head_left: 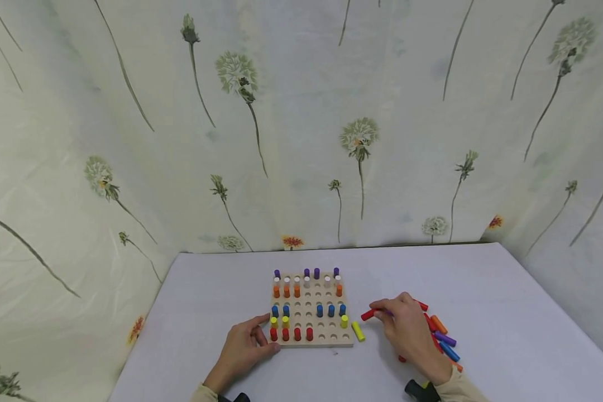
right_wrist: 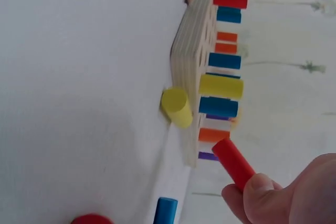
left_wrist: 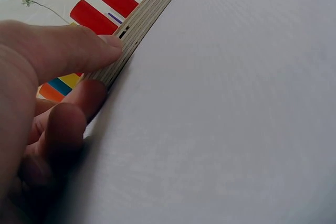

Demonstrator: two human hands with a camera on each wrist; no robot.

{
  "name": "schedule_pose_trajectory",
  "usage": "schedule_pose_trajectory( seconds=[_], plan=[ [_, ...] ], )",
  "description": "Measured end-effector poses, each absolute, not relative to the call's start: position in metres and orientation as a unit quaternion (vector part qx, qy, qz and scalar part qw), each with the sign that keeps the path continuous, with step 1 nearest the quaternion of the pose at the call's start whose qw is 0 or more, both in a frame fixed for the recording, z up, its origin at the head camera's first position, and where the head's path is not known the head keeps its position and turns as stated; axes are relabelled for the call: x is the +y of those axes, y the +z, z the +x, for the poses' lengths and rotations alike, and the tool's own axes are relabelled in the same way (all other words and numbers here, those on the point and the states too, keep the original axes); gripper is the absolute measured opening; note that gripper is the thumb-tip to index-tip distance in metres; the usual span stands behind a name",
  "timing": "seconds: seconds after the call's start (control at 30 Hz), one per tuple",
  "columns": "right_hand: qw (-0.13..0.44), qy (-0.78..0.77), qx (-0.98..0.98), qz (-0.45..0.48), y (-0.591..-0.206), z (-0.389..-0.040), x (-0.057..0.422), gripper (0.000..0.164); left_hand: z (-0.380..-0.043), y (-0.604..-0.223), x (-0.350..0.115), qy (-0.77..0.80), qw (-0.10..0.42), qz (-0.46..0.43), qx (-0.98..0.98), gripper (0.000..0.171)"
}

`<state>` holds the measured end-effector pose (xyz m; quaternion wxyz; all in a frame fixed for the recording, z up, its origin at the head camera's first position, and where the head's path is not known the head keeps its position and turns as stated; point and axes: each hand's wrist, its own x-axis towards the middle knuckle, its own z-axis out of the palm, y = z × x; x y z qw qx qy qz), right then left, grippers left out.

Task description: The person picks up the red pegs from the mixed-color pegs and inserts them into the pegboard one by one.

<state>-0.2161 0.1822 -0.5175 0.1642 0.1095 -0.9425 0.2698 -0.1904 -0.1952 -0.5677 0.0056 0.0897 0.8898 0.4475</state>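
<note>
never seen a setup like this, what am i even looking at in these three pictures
There is no machine here, just a person's two bare hands. The wide picture comes from a head-worn camera looking forward and down; the other two come from wrist cameras, one per hand. On the white table sits a wooden pegboard with coloured pegs standing in it. The left hand holds its near left corner. The right hand pinches a red peg; a bit of purple shows by those fingers, perhaps held too. A yellow peg lies beside the board, and more loose pegs lie to the right.
</note>
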Motion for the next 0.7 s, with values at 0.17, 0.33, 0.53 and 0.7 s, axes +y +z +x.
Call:
schedule_pose_trajectory(
  seconds=[0.17,0.33,0.53,0.7],
  plan=[
    [0.191,0.293,-0.93,0.112,-0.515,-0.21,0.173,0.015,-0.189,-0.569,-0.195,0.447,0.003,0.092,0.89,0.071],
    [0.214,0.305,-0.917,0.141,-0.512,-0.206,0.164,0.017,-0.191,-0.568,-0.196,0.443,-0.004,0.099,0.891,0.071],
    [0.219,0.317,-0.904,0.183,-0.512,-0.202,0.153,0.024,-0.192,-0.569,-0.197,0.437,-0.007,0.101,0.894,0.071],
    [0.241,0.315,-0.89,0.225,-0.514,-0.2,0.14,0.025,-0.191,-0.57,-0.196,0.442,-0.002,0.099,0.892,0.071]
  ],
)
